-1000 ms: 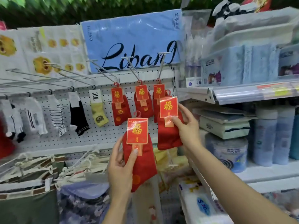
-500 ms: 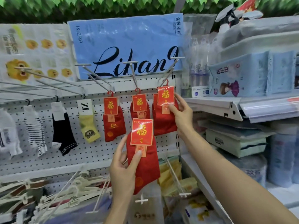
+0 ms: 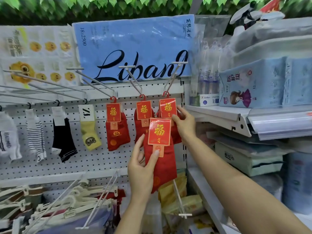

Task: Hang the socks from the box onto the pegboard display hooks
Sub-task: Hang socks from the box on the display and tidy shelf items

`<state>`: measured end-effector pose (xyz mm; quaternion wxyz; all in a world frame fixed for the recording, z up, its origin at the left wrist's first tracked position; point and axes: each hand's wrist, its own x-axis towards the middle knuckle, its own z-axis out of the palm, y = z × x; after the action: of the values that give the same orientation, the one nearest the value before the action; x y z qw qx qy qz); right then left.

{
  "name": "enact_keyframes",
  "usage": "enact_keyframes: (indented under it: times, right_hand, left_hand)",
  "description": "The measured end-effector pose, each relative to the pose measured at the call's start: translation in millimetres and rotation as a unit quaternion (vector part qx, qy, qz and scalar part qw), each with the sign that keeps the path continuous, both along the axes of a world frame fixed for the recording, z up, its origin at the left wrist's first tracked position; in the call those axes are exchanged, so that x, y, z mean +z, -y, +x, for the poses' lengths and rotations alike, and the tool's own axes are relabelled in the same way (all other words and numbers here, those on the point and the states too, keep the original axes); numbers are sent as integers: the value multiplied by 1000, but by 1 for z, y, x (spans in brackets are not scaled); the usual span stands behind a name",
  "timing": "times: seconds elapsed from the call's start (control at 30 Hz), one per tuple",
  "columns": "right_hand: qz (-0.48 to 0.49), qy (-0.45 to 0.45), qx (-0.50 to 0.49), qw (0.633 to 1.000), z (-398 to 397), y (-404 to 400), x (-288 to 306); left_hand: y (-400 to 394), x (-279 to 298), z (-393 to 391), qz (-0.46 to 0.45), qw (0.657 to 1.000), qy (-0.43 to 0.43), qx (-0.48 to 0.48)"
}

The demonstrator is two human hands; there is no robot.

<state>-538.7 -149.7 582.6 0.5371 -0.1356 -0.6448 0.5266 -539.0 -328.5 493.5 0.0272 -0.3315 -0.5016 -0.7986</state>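
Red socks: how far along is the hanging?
Done: red pairs hang on the left hook and middle hook. In hand: the right hand holds the pair on the right hook, its hanger already looped on; the left hand grips one more red pair. Left: hang that pair. The box is out of view.

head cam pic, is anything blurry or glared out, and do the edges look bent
Head view: the red sock pack in the left hand and the right hand read sharp; the leaves along the top and the white hangers at lower left are smeared; glare streaks the blue Libang bag; the wide lens bends the right-side shelf and spreads the hooks outward.
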Motion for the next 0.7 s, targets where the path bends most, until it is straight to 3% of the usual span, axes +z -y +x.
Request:
enact_keyframes:
  times: [0.1, 0.2, 0.33, 0.4, 0.5, 0.7]
  right_hand:
    - [3, -37, -2, 999, 24, 24, -6]
    - [-1, -81, 77, 994, 51, 49, -24]
    - [-42, -100, 123, 986, 60, 58, -28]
    - [-55, -114, 105, 986, 58, 53, -21]
    - [-68, -138, 93, 984, 52, 46, -7]
    - [-54, -143, 38, 988, 34, 33, 16]
  left_hand:
    - [-9, 7, 2, 11, 999, -24, 27]
    - [-18, 14, 1, 20, 998, -46, 47]
    - [-34, 25, -2, -34, 990, -97, 92]
    - [-38, 45, -7, -77, 965, -167, 189]
    - [-39, 97, -15, -66, 928, -252, 268]
    - [-54, 170, -22, -69, 866, -420, 262]
